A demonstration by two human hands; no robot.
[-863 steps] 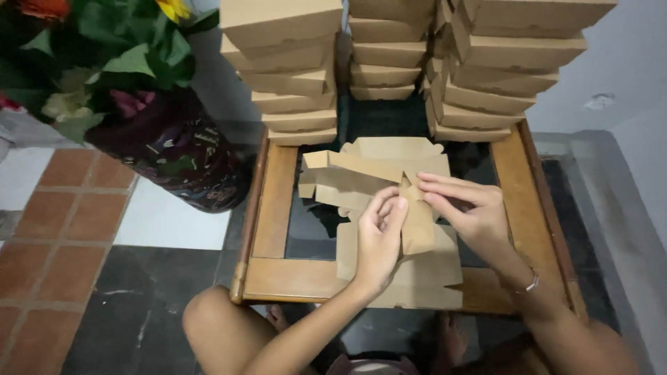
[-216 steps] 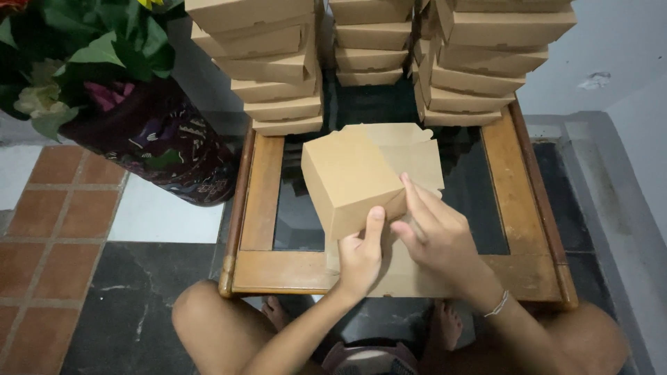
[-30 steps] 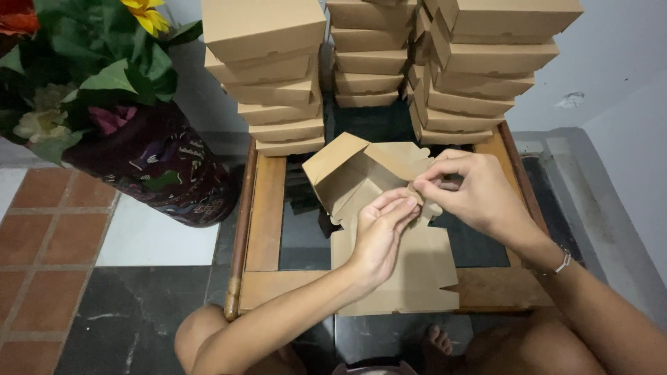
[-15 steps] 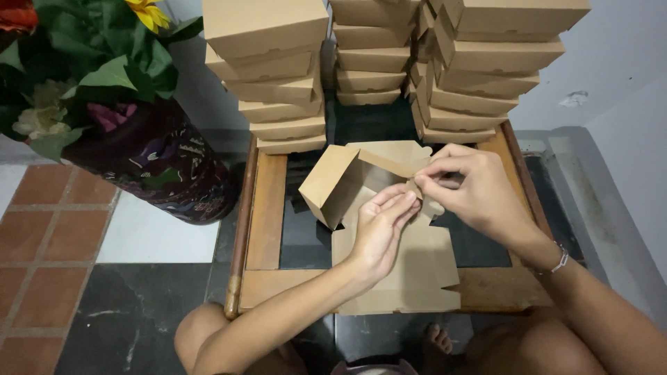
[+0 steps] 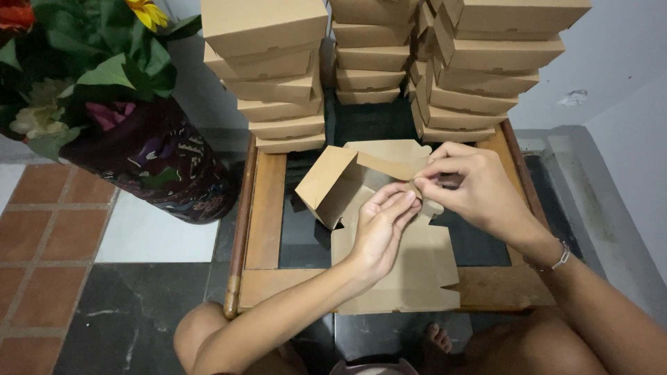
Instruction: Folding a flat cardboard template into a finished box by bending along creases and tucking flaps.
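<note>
The right hand pinches a small flap at the corner of a half-folded brown cardboard box, and the left hand presses its fingertips against the same corner from the near side. The box sits mid-table, above flat box blanks. A firm, square crease and a steadied side wall would probably make the tab seat cleanly. Stacks of finished boxes stand at the far edge of the wooden-framed table; a dark flower vase stands left.
</note>
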